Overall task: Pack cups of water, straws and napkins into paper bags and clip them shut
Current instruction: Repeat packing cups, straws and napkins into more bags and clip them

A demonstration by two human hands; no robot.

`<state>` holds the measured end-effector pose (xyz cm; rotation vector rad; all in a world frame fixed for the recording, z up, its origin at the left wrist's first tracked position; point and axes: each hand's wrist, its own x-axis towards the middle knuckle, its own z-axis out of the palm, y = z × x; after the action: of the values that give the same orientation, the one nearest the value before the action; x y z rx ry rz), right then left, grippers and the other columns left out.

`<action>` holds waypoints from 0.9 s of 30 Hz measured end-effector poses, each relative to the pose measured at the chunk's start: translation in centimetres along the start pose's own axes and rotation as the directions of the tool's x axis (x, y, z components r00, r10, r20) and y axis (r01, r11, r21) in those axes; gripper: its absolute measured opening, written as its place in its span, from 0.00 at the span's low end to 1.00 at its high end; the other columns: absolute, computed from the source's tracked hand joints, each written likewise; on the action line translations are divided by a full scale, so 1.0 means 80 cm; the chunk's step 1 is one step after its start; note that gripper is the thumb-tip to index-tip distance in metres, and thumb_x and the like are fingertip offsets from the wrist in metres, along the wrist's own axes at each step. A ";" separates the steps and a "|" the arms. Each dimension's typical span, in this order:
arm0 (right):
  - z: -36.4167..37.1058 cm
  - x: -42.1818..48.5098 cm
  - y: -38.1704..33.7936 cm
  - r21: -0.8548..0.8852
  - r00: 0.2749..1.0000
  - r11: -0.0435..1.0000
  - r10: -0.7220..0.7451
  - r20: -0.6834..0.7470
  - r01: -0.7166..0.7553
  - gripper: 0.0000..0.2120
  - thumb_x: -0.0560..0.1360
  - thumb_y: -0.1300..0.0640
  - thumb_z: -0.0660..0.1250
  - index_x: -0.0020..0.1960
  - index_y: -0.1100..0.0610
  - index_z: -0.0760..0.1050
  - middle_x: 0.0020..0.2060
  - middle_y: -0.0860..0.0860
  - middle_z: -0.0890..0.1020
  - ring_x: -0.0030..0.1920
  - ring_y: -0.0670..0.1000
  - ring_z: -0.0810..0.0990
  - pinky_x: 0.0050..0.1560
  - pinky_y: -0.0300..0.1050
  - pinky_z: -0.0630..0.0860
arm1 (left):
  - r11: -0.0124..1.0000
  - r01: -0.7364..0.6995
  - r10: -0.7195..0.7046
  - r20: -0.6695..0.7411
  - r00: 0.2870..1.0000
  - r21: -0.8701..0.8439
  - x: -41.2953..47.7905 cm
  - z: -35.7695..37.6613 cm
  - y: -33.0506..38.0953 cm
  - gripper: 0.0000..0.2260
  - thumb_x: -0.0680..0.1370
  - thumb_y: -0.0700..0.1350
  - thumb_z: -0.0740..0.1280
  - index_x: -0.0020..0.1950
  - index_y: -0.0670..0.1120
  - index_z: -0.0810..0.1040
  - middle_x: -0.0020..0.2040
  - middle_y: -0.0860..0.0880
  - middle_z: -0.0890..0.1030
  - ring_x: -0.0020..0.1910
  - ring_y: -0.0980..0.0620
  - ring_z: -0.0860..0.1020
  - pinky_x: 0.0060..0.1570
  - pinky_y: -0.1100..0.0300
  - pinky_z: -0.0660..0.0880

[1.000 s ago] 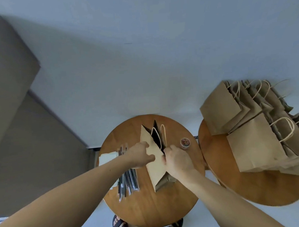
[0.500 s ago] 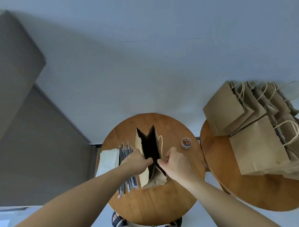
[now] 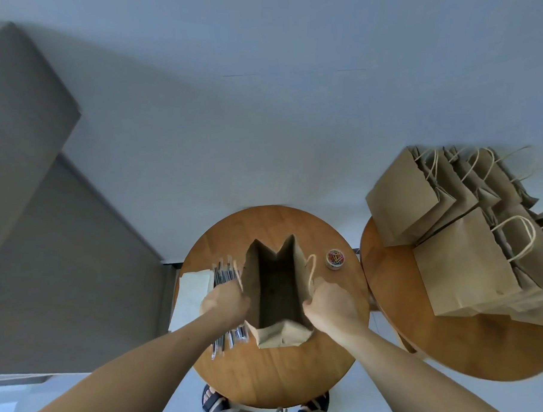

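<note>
A brown paper bag [image 3: 282,333] stands on the round wooden table [image 3: 271,374], its mouth spread wide and its dark inside showing nothing. My left hand [image 3: 226,301] grips the bag's left wall at the rim. My right hand [image 3: 329,306] grips the right wall, beside a twine handle. Wrapped straws [image 3: 223,271] lie left of the bag, partly under my left arm. White napkins [image 3: 193,290] sit at the table's left edge. A small round tin of coloured clips [image 3: 335,259] rests right of the bag. No cups are in view.
A second round table [image 3: 451,356] on the right carries several brown paper bags [image 3: 462,263] with twine handles, standing and leaning together. A grey wall lies to the left. My sandalled feet [image 3: 212,401] show below the table.
The bag was nearly flat a second ago; my hands have drawn its two walls apart, so the mouth now gapes wide and the bag stands squarer.
</note>
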<state>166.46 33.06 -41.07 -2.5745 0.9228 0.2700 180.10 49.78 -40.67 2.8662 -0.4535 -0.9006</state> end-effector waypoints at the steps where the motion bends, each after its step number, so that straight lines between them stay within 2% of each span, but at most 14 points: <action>1: 0.002 -0.001 -0.006 -0.003 1.000 1.000 -0.005 0.004 0.005 0.08 0.78 0.45 0.64 0.47 0.48 0.69 0.37 0.44 0.76 0.36 0.45 0.77 0.32 0.35 0.70 | 0.999 -0.023 0.023 -0.010 1.000 -0.024 -0.003 0.003 0.009 0.11 0.80 0.50 0.64 0.37 0.52 0.73 0.35 0.52 0.79 0.33 0.54 0.81 0.30 0.67 0.75; 3: 0.003 -0.003 -0.014 -0.028 1.000 1.000 -0.012 0.028 0.013 0.09 0.78 0.45 0.62 0.46 0.50 0.70 0.37 0.46 0.77 0.38 0.47 0.79 0.35 0.38 0.74 | 0.998 -0.061 0.061 -0.019 0.998 -0.014 -0.007 0.009 0.022 0.11 0.79 0.56 0.64 0.40 0.51 0.72 0.35 0.53 0.77 0.32 0.55 0.79 0.30 0.67 0.74; 5: 0.004 -0.006 -0.016 -0.053 0.999 0.998 -0.018 0.039 0.020 0.10 0.78 0.46 0.62 0.49 0.52 0.72 0.38 0.46 0.77 0.40 0.49 0.81 0.37 0.39 0.76 | 0.997 -0.073 0.074 -0.020 0.997 0.024 -0.006 0.013 0.027 0.12 0.79 0.58 0.64 0.46 0.50 0.72 0.37 0.52 0.78 0.34 0.55 0.79 0.34 0.65 0.78; 8: 0.005 -0.009 -0.004 -0.037 1.000 0.999 -0.019 0.000 0.019 0.09 0.79 0.46 0.63 0.52 0.51 0.73 0.38 0.44 0.76 0.41 0.47 0.82 0.36 0.35 0.72 | 0.998 -0.056 0.056 -0.029 0.998 0.009 -0.002 0.016 0.021 0.05 0.81 0.52 0.63 0.52 0.51 0.74 0.41 0.53 0.78 0.36 0.54 0.80 0.37 0.65 0.79; 13: 0.005 -0.014 0.021 -0.048 0.999 0.998 0.037 -0.015 -0.038 0.10 0.79 0.46 0.64 0.57 0.49 0.73 0.40 0.42 0.73 0.40 0.45 0.76 0.39 0.33 0.69 | 1.000 -0.021 0.022 -0.072 0.997 0.012 0.003 0.016 -0.004 0.02 0.81 0.48 0.63 0.53 0.52 0.73 0.41 0.53 0.78 0.36 0.53 0.80 0.36 0.65 0.78; 16: 0.001 -0.015 0.015 -0.022 1.000 1.000 0.010 0.011 -0.010 0.12 0.78 0.42 0.63 0.56 0.48 0.72 0.39 0.41 0.75 0.38 0.45 0.79 0.34 0.31 0.68 | 0.995 -0.096 0.095 -0.019 0.995 -0.038 0.002 0.024 -0.004 0.12 0.80 0.53 0.63 0.61 0.51 0.72 0.43 0.54 0.78 0.38 0.53 0.80 0.39 0.63 0.80; 19: -0.005 -0.011 0.006 0.021 0.996 0.999 -0.045 0.076 0.043 0.20 0.75 0.35 0.62 0.57 0.49 0.70 0.41 0.43 0.79 0.40 0.45 0.81 0.34 0.33 0.72 | 0.982 -0.175 0.180 0.072 0.981 -0.071 0.005 0.025 0.002 0.32 0.74 0.64 0.65 0.73 0.53 0.61 0.59 0.52 0.79 0.46 0.53 0.81 0.40 0.63 0.79; 22: -0.015 -0.006 0.004 0.090 0.977 0.993 -0.090 0.191 0.074 0.32 0.70 0.27 0.62 0.65 0.46 0.67 0.56 0.44 0.79 0.54 0.48 0.81 0.50 0.42 0.79 | 0.966 -0.210 0.232 0.151 0.961 -0.150 0.012 0.014 -0.001 0.45 0.68 0.71 0.67 0.78 0.57 0.50 0.74 0.50 0.70 0.63 0.47 0.78 0.58 0.54 0.78; 25: -0.035 -0.004 0.005 0.229 0.948 0.970 -0.147 0.283 0.082 0.44 0.64 0.22 0.61 0.73 0.44 0.61 0.71 0.43 0.71 0.69 0.50 0.72 0.65 0.52 0.74 | 0.940 -0.274 0.302 0.119 0.946 -0.205 0.016 -0.006 -0.006 0.50 0.63 0.75 0.67 0.77 0.62 0.46 0.80 0.52 0.57 0.75 0.45 0.65 0.69 0.47 0.67; 27: -0.053 -0.005 0.005 0.299 0.954 0.949 -0.178 0.243 0.102 0.51 0.61 0.17 0.55 0.77 0.43 0.56 0.76 0.43 0.64 0.75 0.51 0.64 0.71 0.56 0.68 | 0.924 -0.313 0.329 0.040 0.943 -0.222 0.016 -0.022 -0.007 0.50 0.61 0.79 0.64 0.76 0.65 0.47 0.81 0.54 0.54 0.78 0.45 0.60 0.72 0.43 0.63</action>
<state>166.06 31.20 -37.21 -2.2566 0.6243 0.4016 182.24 49.90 -40.04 2.4735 -0.7595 -0.9358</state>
